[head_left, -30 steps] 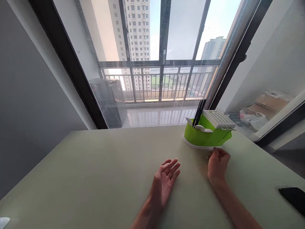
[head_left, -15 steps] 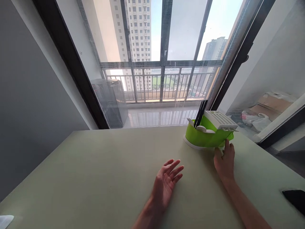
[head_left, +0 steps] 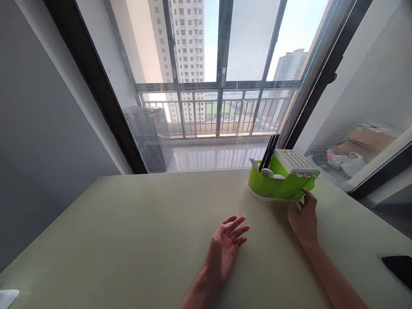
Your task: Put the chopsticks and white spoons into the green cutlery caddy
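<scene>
At the far right of the table stands a green utensil holder (head_left: 273,188) with a white base and a white slotted top (head_left: 295,162). Black chopsticks (head_left: 269,152) and white spoons (head_left: 268,173) stick out of its open part. My right hand (head_left: 303,216) grips the holder at its near right corner, thumb and fingers bent at the lower edge; the fingertips are partly hidden. My left hand (head_left: 227,244) rests over the middle of the table, palm turned up and sideways, fingers spread, holding nothing. It is well short of the holder.
The pale table (head_left: 128,231) reaches to a glass door at the back. A black flat object (head_left: 399,268) lies at the right edge, and a white object (head_left: 8,297) pokes in at the lower left. Bags and cardboard (head_left: 363,146) lie behind glass at the right.
The utensil holder has shifted and turned slightly to the left, with my right hand still on its corner. My left hand has barely moved.
</scene>
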A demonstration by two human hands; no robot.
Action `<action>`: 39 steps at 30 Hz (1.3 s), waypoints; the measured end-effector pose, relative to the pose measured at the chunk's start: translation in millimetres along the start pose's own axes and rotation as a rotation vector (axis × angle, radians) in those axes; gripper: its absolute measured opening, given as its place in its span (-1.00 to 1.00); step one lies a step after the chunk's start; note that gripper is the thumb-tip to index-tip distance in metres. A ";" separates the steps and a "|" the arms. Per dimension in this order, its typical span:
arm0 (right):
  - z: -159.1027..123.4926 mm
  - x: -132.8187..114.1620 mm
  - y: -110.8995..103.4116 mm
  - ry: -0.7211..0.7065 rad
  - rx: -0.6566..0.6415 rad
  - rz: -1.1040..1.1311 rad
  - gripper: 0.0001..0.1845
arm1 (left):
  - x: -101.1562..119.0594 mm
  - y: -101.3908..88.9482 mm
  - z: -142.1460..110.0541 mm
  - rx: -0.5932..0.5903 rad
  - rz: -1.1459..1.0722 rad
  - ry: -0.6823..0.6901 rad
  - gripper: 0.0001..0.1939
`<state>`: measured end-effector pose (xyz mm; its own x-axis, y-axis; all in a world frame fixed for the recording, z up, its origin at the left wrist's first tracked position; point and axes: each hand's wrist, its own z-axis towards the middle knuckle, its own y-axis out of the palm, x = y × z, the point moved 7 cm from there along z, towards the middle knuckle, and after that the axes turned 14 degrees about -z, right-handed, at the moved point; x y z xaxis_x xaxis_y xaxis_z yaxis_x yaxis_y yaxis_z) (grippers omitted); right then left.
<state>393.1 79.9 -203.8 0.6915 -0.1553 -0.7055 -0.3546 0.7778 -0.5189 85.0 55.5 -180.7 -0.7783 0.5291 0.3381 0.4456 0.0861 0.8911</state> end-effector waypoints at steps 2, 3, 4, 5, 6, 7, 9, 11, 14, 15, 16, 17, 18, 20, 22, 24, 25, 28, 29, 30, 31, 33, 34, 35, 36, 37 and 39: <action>-0.4 -1.2 -1.9 0.012 0.014 -0.003 -0.29 | -0.1 0.2 0.1 -0.012 -0.004 -0.001 -0.74; -0.4 -2.4 -3.2 0.015 0.024 -0.007 -0.31 | -0.2 0.3 0.0 -0.017 -0.006 -0.002 -0.74; -0.4 -4.1 -4.4 0.011 0.034 -0.014 -0.34 | -0.3 0.3 -0.1 -0.021 -0.008 -0.004 -0.75; -0.4 -6.3 -5.5 0.004 0.041 -0.022 -0.36 | -0.4 0.6 -0.2 -0.026 -0.010 -0.006 -0.75; -0.5 -8.5 -6.4 -0.003 0.047 -0.031 -0.39 | -0.6 0.9 -0.4 -0.030 -0.014 -0.010 -0.76; -0.7 -10.9 -7.1 -0.008 0.049 -0.037 -0.41 | -0.8 1.4 -0.5 -0.034 -0.018 -0.014 -0.77; -1.5 -15.8 -8.2 -0.015 0.051 -0.037 -0.45 | -1.3 2.2 -0.6 -0.037 -0.024 -0.022 -0.79; -2.8 -20.3 -9.1 -0.007 0.049 -0.030 -0.49 | -1.6 2.7 -0.4 -0.034 -0.028 -0.027 -0.81; -5.9 -28.6 -10.4 0.000 0.044 -0.017 -0.53 | -1.7 3.6 0.1 -0.038 -0.032 -0.029 -0.82; -7.1 -32.0 -10.7 -0.003 0.041 -0.013 -0.54 | -1.6 3.8 0.2 -0.042 -0.031 -0.028 -0.82; -8.4 -35.5 -10.8 -0.009 0.038 -0.006 -0.55 | -1.7 3.9 0.2 -0.043 -0.028 -0.029 -0.82; -9.9 -39.1 -10.5 -0.017 0.033 0.004 -0.56 | -1.8 3.8 0.2 -0.044 -0.025 -0.030 -0.82; -11.4 -42.4 -10.1 -0.024 0.028 0.015 -0.58 | -2.0 3.6 0.1 -0.045 -0.020 -0.030 -0.82; -14.7 -48.1 -8.7 -0.033 0.019 0.042 -0.61 | -2.5 2.9 -0.1 -0.047 -0.011 -0.031 -0.81; -18.1 -53.1 -7.2 -0.042 0.012 0.066 -0.63 | -3.4 2.4 0.0 -0.055 0.000 -0.033 -0.81; -21.5 -57.6 -6.0 -0.052 0.003 0.081 -0.66 | -4.7 2.2 0.4 -0.064 0.011 -0.040 -0.80; -23.2 -60.1 -5.5 -0.059 -0.002 0.086 -0.68 | -5.2 2.2 0.7 -0.067 0.014 -0.043 -0.81; -27.9 -67.7 -5.8 -0.089 0.005 0.094 -0.74 | -6.3 1.9 2.3 -0.061 0.020 -0.049 -0.81; -29.5 -70.1 -6.2 -0.101 0.013 0.095 -0.75 | -6.5 1.6 2.8 -0.057 0.020 -0.049 -0.81; -31.2 -72.3 -6.3 -0.113 0.021 0.093 -0.77 | -6.6 1.2 3.4 -0.053 0.020 -0.049 -0.80; -32.9 -74.3 -6.0 -0.124 0.027 0.090 -0.78 | -6.8 0.6 4.0 -0.051 0.020 -0.048 -0.80; -36.9 -78.8 -4.8 -0.153 0.032 0.089 -0.79 | -7.2 -0.6 4.8 -0.054 0.021 -0.047 -0.79; -39.2 -81.6 -4.1 -0.169 0.033 0.091 -0.80 | -7.3 -1.2 5.1 -0.058 0.025 -0.046 -0.78; -41.7 -84.9 -3.7 -0.186 0.036 0.096 -0.80 | -7.3 -1.7 5.3 -0.063 0.030 -0.044 -0.76; -44.4 -88.8 -3.6 -0.204 0.041 0.102 -0.80 | -7.2 -2.0 5.4 -0.068 0.036 -0.042 -0.74; -47.3 -93.3 -3.8 -0.223 0.044 0.109 -0.80 | -7.2 -2.1 5.3 -0.074 0.043 -0.042 -0.72; -53.3 -103.7 -4.6 -0.260 0.044 0.121 -0.80 | -7.7 -0.7 4.7 -0.096 0.057 -0.048 -0.69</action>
<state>289.4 60.0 -154.0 0.7860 0.0971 -0.6105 -0.4208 0.8076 -0.4132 92.8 55.3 -185.3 -0.7297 0.5710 0.3761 0.4425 -0.0249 0.8964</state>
